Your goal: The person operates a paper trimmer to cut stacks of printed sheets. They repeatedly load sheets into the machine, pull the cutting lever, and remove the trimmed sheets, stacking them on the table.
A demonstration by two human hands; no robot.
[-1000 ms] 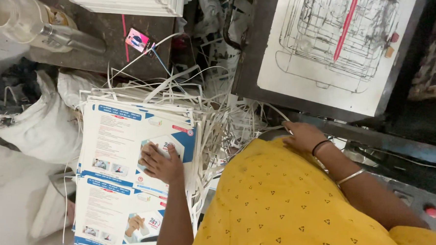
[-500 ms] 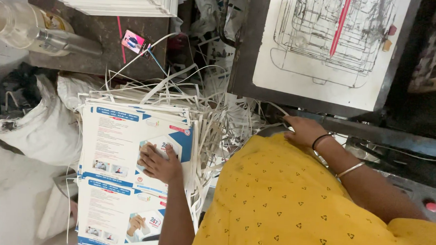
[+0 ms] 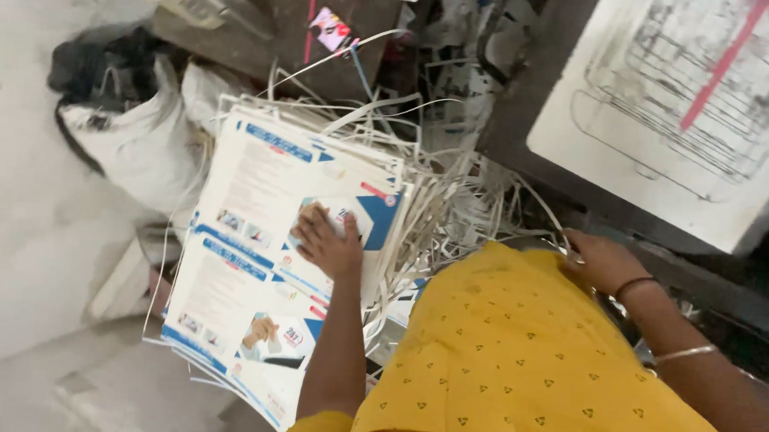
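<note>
Left hand lies open, palm flat on the stack of printed sheets, at 9 o'clock of the torso. Right hand rests at 2 o'clock; grip unclear. Press evenly, keeping edges aligned.

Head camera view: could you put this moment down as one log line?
left hand: flat on printed sheet stack | right hand: on dark machine edge | paper trimmings: around stack
</note>
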